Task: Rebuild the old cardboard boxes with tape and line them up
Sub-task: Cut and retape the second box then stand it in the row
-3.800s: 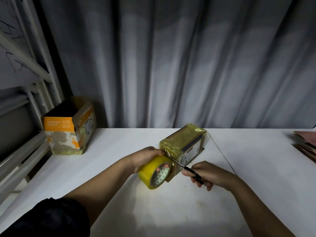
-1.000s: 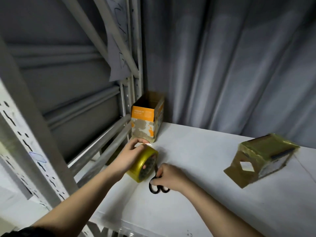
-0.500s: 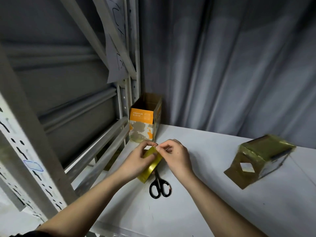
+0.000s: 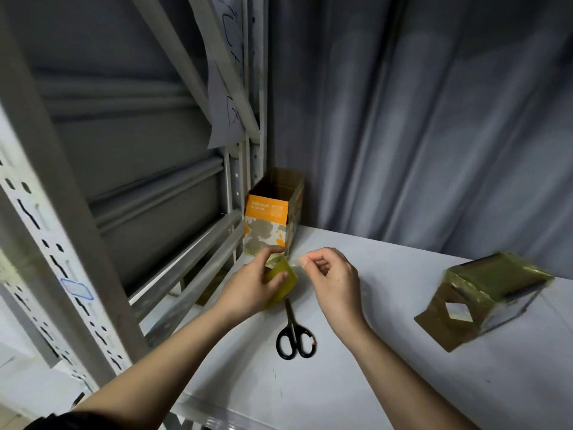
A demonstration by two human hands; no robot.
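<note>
My left hand (image 4: 248, 288) grips a yellow tape roll (image 4: 283, 282) just above the white table (image 4: 387, 352). My right hand (image 4: 333, 279) pinches the loose tape end beside the roll, and a short strip runs between them. Black scissors (image 4: 293, 332) lie shut on the table below the roll. An open orange and white cardboard box (image 4: 271, 217) stands upright at the back left corner. A tape-wrapped box (image 4: 493, 290) lies tilted at the right, with a brown flap spread on the table.
A white metal shelving rack (image 4: 62, 243) rises along the table's left edge, with a paper sheet (image 4: 224, 97) hanging on it. A grey curtain (image 4: 418, 119) closes off the back.
The scissors have gone from my right hand onto the table. That hand has taken the tape end and drawn it a little to the right of the roll. The view turned left earlier.
</note>
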